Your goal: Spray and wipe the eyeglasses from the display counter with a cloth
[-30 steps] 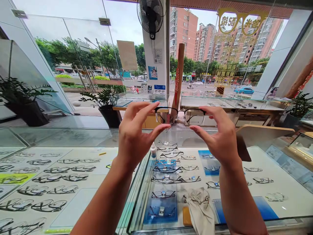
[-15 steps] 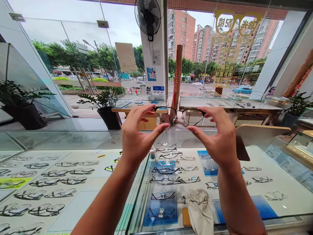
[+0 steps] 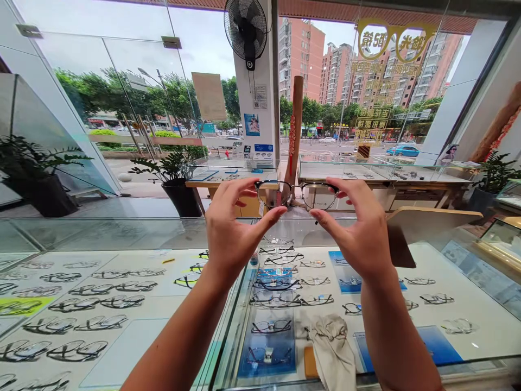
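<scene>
A pair of dark-rimmed glasses (image 3: 299,194) is held up at arm's length above the glass counter (image 3: 122,228). My left hand (image 3: 234,231) pinches the left end of the frame between thumb and fingers. My right hand (image 3: 358,231) pinches the right end the same way. The lenses face away from me and look clear. Both forearms reach up from the bottom of the view.
Under the counter glass lie several rows of glasses (image 3: 81,304) on white trays and blue mats (image 3: 268,342). A grey cloth (image 3: 331,345) lies on the counter near me, with a small white bottle (image 3: 254,255) farther back. Potted plants (image 3: 179,174), a wall fan (image 3: 246,27) and more display cases (image 3: 366,165) stand beyond.
Both hands have drawn slightly closer together and the glasses have dropped a little. The view has shifted slightly.
</scene>
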Motion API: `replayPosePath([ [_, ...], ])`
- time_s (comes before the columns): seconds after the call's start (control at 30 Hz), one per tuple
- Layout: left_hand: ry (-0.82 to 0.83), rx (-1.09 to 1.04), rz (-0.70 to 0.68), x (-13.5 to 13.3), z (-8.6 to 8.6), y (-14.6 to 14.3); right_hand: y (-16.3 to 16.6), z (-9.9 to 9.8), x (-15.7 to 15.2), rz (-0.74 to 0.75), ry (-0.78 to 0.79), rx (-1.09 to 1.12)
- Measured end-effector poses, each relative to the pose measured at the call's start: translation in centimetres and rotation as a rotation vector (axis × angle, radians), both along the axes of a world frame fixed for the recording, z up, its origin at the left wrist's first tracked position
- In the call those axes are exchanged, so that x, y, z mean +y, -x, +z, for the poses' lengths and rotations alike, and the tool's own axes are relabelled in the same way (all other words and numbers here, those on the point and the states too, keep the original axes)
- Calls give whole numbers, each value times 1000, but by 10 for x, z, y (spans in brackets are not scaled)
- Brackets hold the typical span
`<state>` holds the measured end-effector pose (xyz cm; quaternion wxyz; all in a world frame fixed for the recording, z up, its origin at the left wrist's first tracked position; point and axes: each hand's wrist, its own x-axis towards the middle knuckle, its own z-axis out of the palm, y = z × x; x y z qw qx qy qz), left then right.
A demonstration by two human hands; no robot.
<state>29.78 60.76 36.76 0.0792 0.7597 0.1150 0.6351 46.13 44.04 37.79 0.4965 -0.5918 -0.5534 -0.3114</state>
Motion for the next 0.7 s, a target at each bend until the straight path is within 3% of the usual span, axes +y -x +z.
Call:
replayPosePath([
  [0.5, 37, -12, -4, 0, -3, -4, 2, -1, 1, -13, 15, -17],
  [0.7, -82, -112, 94, 1, -2, -3, -2, -8, 10, 2, -56, 127],
])
